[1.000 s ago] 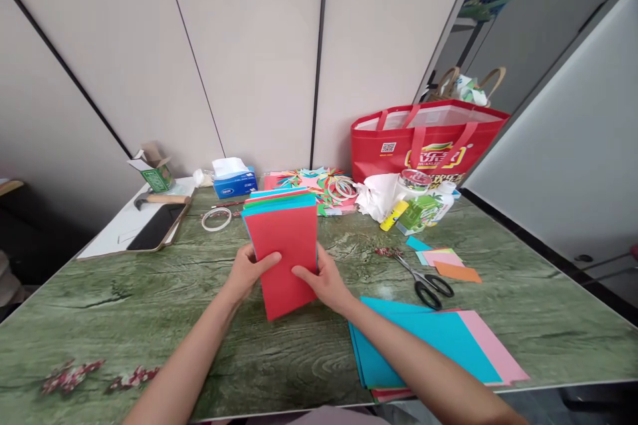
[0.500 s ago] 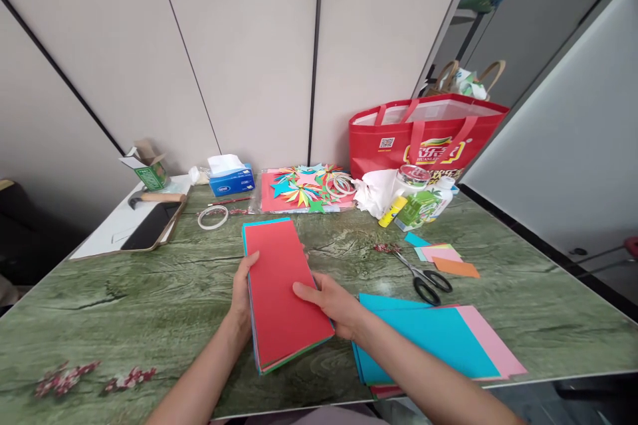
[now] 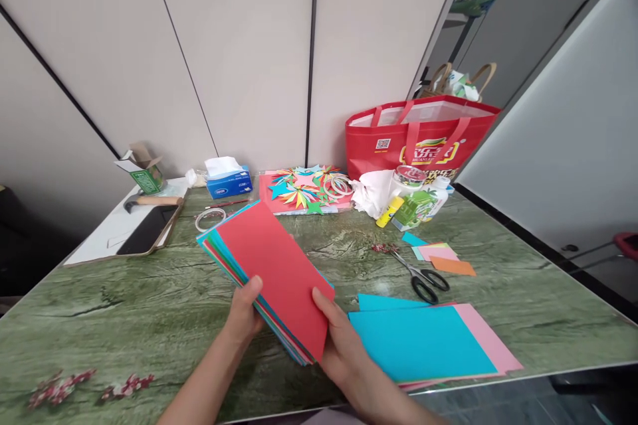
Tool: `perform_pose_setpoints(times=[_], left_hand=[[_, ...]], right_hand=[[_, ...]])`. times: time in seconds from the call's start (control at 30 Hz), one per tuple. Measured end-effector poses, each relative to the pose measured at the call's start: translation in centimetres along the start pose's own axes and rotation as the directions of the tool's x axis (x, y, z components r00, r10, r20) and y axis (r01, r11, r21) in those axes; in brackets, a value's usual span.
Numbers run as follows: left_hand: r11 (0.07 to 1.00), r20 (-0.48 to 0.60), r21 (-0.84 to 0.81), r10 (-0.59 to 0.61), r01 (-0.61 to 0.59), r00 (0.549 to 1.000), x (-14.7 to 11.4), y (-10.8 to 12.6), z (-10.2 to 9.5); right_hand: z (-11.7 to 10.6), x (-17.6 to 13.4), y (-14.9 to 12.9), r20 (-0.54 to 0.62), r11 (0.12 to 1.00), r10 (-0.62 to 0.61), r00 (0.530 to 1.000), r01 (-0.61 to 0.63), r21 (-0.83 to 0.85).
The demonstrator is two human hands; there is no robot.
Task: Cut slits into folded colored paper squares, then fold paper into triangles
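Both hands grip a thick stack of coloured paper (image 3: 282,272), held tilted above the table with a red sheet on top. Blue, green and other edges fan out along its left side. My left hand (image 3: 245,311) is closed on the stack's left edge, thumb on top. At the lower right edge, my right hand (image 3: 341,339) is closed too, its thumb lying on the red sheet and its other fingers hidden beneath. Right of that hand, more sheets lie on the table, blue paper (image 3: 423,342) over pink paper (image 3: 488,339).
Scissors (image 3: 419,277) and paper scraps (image 3: 443,257) lie to the right. Behind are a red bag (image 3: 379,153), a glue stick (image 3: 389,212), paper stars (image 3: 304,189), a tissue box (image 3: 229,184) and a tape roll (image 3: 210,219). A hammer (image 3: 152,200) and a phone (image 3: 149,229) lie left.
The stack has turned anticlockwise, its top swinging left, and its sheets have fanned out along the left edge. My right hand has moved down to the lower corner.
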State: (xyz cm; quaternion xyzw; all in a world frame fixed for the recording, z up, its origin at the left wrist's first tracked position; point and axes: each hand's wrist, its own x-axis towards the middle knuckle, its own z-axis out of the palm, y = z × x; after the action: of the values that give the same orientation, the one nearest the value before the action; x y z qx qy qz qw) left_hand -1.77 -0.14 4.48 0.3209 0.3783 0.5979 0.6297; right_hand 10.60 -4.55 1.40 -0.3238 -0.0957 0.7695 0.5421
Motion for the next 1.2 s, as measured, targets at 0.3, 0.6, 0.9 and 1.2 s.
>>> perform_pose_setpoints(times=[0.3,0.6,0.9,1.2], left_hand=[[0.911,0.051,0.011,0.412,-0.413,0.91,-0.6,5.6,3.0],[0.915,0.131,0.018,0.398,-0.403,0.908,-0.3,4.8,2.5],[0.905,0.257,0.394,0.063,-0.164,0.964,3.4,7.2,-2.9],[0.716,0.088,0.678,0.15,-0.17,0.985,5.9,2.0,-7.2]], right_hand=[[-1.4,-0.2,-2.2,0.078,0.985,-0.008,0.997,0.021,-0.173],[-0.9,-0.5,-4.1,0.118,0.982,-0.068,0.991,0.088,-0.169],[-1.3,3.6,-10.2,0.309,0.442,-0.58,0.754,0.61,-0.657],[-4.1,8.6,-9.3,0.499,0.321,-0.311,0.809,0.583,-0.746]])
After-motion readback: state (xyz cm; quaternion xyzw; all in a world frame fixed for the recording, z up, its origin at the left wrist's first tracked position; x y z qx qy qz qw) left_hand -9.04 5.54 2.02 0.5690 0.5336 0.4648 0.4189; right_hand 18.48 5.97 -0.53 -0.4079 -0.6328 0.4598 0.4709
